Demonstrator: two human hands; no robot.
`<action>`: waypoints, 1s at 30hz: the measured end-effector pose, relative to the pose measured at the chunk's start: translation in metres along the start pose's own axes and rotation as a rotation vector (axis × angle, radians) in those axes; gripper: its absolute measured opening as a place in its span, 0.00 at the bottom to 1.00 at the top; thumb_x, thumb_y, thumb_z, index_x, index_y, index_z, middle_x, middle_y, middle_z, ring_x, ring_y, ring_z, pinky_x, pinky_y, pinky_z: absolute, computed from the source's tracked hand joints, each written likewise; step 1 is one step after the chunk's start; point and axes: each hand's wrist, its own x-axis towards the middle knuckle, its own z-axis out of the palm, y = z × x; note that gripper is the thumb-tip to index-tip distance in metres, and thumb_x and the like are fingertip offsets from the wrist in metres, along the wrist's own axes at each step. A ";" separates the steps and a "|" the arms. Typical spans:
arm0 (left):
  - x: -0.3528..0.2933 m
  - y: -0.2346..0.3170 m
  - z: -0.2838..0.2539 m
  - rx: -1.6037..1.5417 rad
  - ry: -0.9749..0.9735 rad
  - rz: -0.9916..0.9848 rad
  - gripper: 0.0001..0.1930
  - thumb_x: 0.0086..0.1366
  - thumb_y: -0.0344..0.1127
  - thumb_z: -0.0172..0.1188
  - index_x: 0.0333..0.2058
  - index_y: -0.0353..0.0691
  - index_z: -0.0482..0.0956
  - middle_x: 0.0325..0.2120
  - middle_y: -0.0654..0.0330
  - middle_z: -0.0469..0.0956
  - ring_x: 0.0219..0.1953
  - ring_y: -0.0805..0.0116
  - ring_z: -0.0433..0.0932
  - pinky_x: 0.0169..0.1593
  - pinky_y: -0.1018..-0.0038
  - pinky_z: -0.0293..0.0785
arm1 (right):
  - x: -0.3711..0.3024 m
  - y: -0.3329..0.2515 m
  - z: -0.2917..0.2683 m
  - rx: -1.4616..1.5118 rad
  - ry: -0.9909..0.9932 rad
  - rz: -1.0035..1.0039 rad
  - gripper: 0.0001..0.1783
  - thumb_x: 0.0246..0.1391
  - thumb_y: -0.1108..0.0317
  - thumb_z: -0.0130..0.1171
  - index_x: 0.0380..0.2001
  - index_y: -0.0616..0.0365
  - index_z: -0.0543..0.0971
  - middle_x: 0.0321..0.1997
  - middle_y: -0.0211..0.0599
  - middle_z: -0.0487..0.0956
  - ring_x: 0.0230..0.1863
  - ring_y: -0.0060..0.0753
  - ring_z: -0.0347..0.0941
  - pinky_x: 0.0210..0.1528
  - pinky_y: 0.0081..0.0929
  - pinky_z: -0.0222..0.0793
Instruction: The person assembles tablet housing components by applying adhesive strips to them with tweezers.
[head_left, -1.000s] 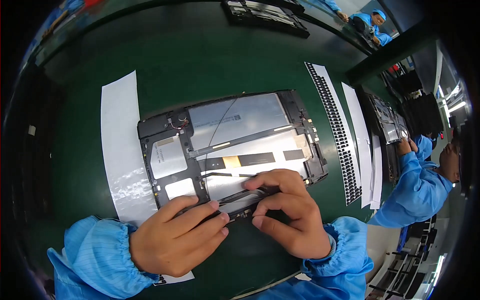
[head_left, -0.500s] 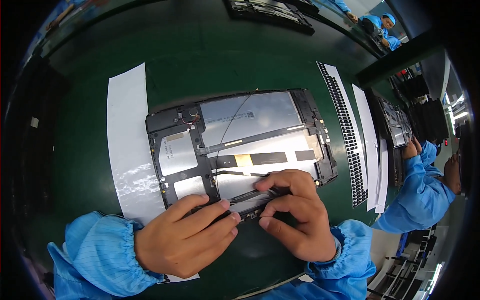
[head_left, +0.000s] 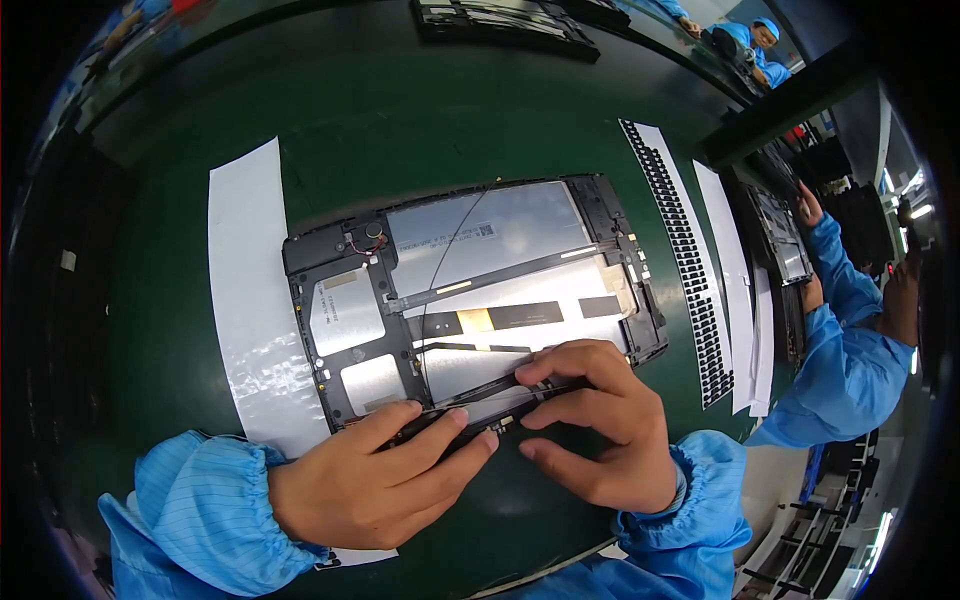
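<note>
An opened tablet [head_left: 350, 361] lies face down, its black frame and silver inner plates exposed. A wide black ribbon cable [head_left: 505, 274] crosses it, and a thin dark wire [head_left: 446, 247] curves from the far edge to the near one. My left hand [head_left: 370, 485] rests its outstretched fingers along the near edge, its thumb hidden. Over the right part of that edge is my right hand [head_left: 612, 430]. Its index fingertip touches the tablet by a dark strip, while its thumb stands apart from the other fingers. No held object shows in either hand.
A white sheet [head_left: 245, 230] lies left of the tablet. To the right are a sheet with rows of small black pieces [head_left: 685, 255] and white strips [head_left: 738, 300]. A co-worker in blue sleeves [head_left: 840, 340] handles another device at far right. Black trays [head_left: 505, 25] stand at the back.
My right thumb has moved away from its fingers, opening the pinch at the near edge. My left fingers have shifted slightly right. The whole scene sits a little further left.
</note>
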 end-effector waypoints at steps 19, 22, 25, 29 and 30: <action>0.000 0.003 -0.004 0.028 -0.012 0.002 0.08 0.52 0.29 0.58 0.32 0.39 0.80 0.40 0.60 0.76 0.44 0.64 0.73 0.40 0.71 0.70 | -0.004 -0.001 0.011 -0.394 0.057 -0.361 0.11 0.25 0.79 0.61 0.21 0.64 0.76 0.38 0.43 0.75 0.39 0.44 0.68 0.39 0.34 0.65; 0.000 0.004 0.002 -0.021 0.030 -0.032 0.09 0.50 0.28 0.57 0.32 0.38 0.80 0.40 0.58 0.75 0.44 0.63 0.73 0.41 0.70 0.69 | -0.002 -0.001 0.014 -0.436 0.038 -0.441 0.10 0.24 0.80 0.60 0.19 0.67 0.75 0.36 0.42 0.76 0.38 0.44 0.67 0.37 0.34 0.64; -0.007 -0.004 0.004 -0.110 0.055 -0.058 0.10 0.49 0.27 0.57 0.32 0.37 0.80 0.40 0.56 0.75 0.44 0.61 0.73 0.43 0.69 0.68 | 0.008 -0.001 0.023 -0.405 -0.003 -0.469 0.09 0.24 0.79 0.55 0.18 0.67 0.73 0.37 0.38 0.73 0.39 0.41 0.67 0.36 0.36 0.61; -0.001 -0.007 -0.007 -0.317 0.066 -0.079 0.16 0.45 0.23 0.57 0.37 0.38 0.78 0.42 0.54 0.74 0.47 0.55 0.72 0.48 0.62 0.66 | -0.002 -0.009 0.016 -0.516 0.072 -0.478 0.10 0.25 0.81 0.56 0.20 0.67 0.74 0.37 0.39 0.73 0.40 0.42 0.67 0.35 0.35 0.61; -0.008 -0.007 -0.015 -0.246 0.123 -0.092 0.19 0.44 0.21 0.57 0.39 0.39 0.77 0.43 0.54 0.74 0.49 0.53 0.70 0.49 0.57 0.64 | -0.002 -0.017 0.017 -0.531 0.142 -0.387 0.10 0.26 0.81 0.57 0.22 0.66 0.75 0.37 0.39 0.73 0.39 0.43 0.67 0.35 0.34 0.62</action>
